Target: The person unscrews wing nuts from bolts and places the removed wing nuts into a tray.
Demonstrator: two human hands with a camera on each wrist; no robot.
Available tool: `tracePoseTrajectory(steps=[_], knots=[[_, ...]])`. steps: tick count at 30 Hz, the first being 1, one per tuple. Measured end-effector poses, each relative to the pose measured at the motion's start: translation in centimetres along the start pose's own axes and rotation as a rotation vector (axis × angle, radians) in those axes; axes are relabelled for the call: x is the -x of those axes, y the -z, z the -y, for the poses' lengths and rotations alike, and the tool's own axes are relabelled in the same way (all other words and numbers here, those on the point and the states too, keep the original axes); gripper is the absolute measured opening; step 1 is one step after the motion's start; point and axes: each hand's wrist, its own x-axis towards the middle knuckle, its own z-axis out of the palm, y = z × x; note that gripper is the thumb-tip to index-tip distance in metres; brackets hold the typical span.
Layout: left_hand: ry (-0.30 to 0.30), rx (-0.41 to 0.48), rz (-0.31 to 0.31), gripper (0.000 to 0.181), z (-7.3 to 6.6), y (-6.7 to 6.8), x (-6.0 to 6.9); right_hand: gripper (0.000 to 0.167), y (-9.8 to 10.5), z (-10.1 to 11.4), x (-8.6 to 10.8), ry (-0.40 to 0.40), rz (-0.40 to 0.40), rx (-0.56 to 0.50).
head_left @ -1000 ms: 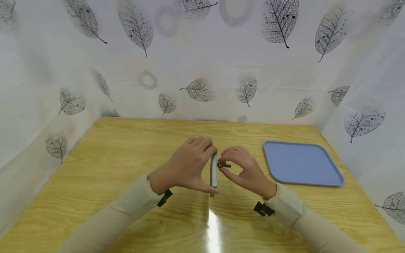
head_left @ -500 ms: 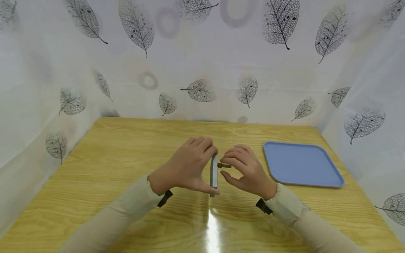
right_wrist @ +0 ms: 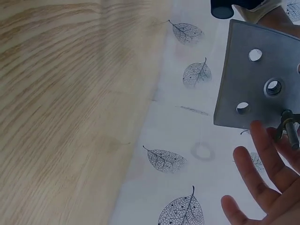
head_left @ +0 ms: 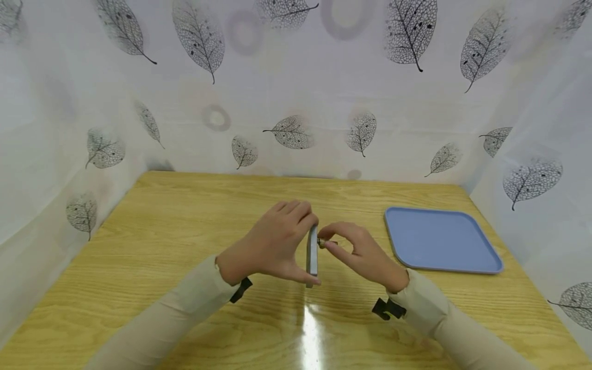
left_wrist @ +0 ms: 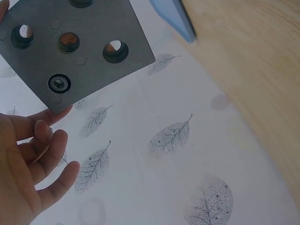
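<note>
My left hand (head_left: 273, 244) grips a square grey metal plate (head_left: 312, 252) by its opposite edges, thumb below and fingers on top, holding it upright above the table. Several round holes pierce the plate, as the left wrist view shows, and a socket-head bolt (left_wrist: 59, 84) sits in one near a corner. On the other face the bolt's threaded shank (right_wrist: 293, 136) sticks out, carrying a wing nut (right_wrist: 286, 123). In the head view, my right hand (head_left: 361, 252) pinches the wing nut between thumb and index finger, close to the plate. Its fingertips partly cover the nut there.
A blue tray (head_left: 441, 240) lies on the wooden table (head_left: 208, 210) to the right of my right hand. Leaf-printed white cloth (head_left: 296, 92) walls the table at the back and both sides. Each wrist carries a dark camera mount (head_left: 388, 308).
Half a second ago the right fingers were spread off the wing nut; now thumb and index finger have come together on it again. The left hand and plate stay where they were.
</note>
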Motion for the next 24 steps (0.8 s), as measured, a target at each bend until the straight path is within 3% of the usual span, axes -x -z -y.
tracePoseTrajectory(steps=[8, 14, 20, 24], knots=[[-0.005, -0.009, 0.008, 0.087, -0.03, -0.08, -0.01, 0.033, -0.11, -0.15, 0.14, 0.061, -0.052, 0.09], [-0.007, -0.005, 0.002, 0.087, -0.05, -0.1, -0.05, 0.027, -0.22, -0.18, 0.1, 0.185, -0.103, 0.177], [-0.008, 0.003, 0.004, 0.086, -0.1, -0.04, -0.16, 0.025, -0.52, -0.42, -0.04, 0.36, -0.209, 0.278], [0.002, 0.074, 0.029, 0.083, -0.23, 0.1, -0.17, 0.024, -0.62, -0.54, -0.04, 0.394, -0.233, 0.294]])
